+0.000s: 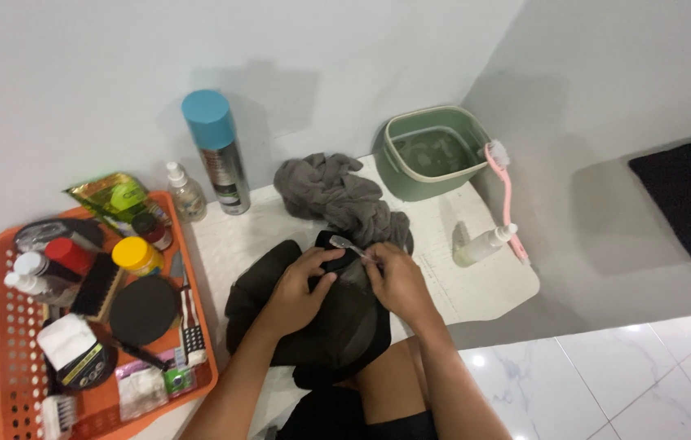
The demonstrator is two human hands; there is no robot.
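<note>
The dark cap (321, 314) lies under our left hand (300, 289), pressed flat; right hand (398, 281) pinches a toothbrush (349, 246) angled across its crown.

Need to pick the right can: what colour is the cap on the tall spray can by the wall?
Light blue cap, on a silver spray can; head view.
</note>
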